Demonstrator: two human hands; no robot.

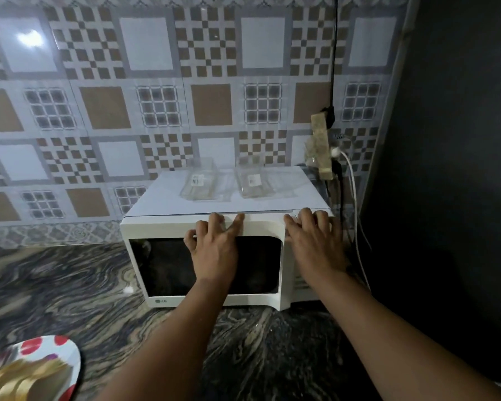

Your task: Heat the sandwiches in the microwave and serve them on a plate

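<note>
A white microwave (162, 230) stands on the marbled counter against the tiled wall, its dark-windowed door looking closed. My left hand (214, 244) lies spread on the upper part of the door, fingers reaching its top edge. My right hand (313, 241) rests with fingers extended on the top right corner, over the control panel side. At the bottom left a white plate (67, 351) with red spots carries toasted sandwiches (21, 377), partly cut off by the frame.
Two clear plastic containers (200, 180) (253, 180) sit on top of the microwave. A power strip (321, 146) with black and white cables hangs on the wall at the right. A dark surface (451, 169) fills the right side. Marbled counter (70, 285) stretches left of the microwave.
</note>
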